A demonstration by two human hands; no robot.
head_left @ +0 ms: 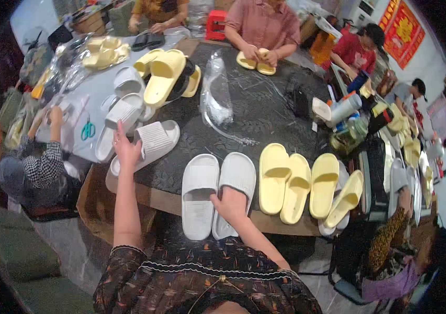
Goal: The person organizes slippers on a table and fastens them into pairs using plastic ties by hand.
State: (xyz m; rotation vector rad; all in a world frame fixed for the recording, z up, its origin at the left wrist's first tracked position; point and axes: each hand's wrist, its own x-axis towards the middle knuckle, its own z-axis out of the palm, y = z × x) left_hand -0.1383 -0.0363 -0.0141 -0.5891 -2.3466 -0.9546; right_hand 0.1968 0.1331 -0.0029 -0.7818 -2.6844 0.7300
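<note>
Slippers [200,175], a pale pair, lie at the table's [285,123] near edge; the right hand [232,205] reaches into one, finger state hidden from me. The left hand [127,150], fingers apart, is on another slipper [157,138].

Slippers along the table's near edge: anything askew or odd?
Yes, one. The rightmost yellow slipper sits askew: it slants, while the yellow slipper to its left lies nearly straight, and it overlaps a pale slipper beneath. The white slippers at the right hand lie side by side. No damage visible.
</note>
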